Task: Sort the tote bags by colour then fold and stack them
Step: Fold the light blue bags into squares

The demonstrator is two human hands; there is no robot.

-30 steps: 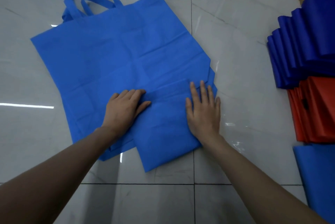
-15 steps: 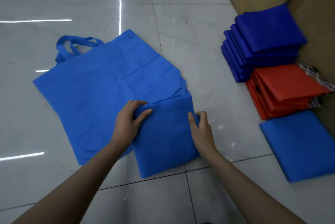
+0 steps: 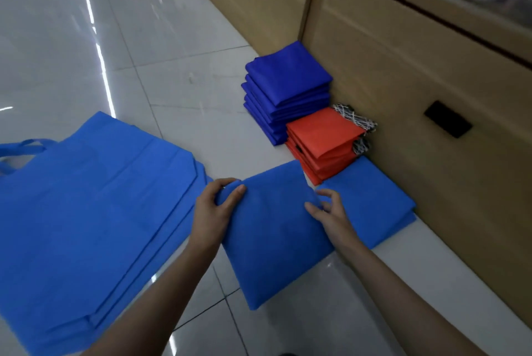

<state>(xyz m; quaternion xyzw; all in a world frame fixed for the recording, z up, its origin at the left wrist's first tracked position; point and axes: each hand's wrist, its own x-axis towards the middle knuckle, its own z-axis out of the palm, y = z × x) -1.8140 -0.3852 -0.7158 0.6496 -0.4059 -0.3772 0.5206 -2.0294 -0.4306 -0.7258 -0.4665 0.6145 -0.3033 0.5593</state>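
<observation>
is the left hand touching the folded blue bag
Touching. The head view shows the left hand gripping the folded blue bag at its far left corner, thumb on top and fingers curled over the edge.

folded bag (image 3: 273,240) mid-blue; stacks dark blue (image 3: 288,87) and red (image 3: 322,136) (floor (image 3: 172,82) white).

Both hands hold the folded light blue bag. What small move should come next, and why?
Probably carry the folded bag a little to the right and lay it on the light blue pile by the cabinet. It matches that colour, not the red pile or the dark blue pile.
</observation>
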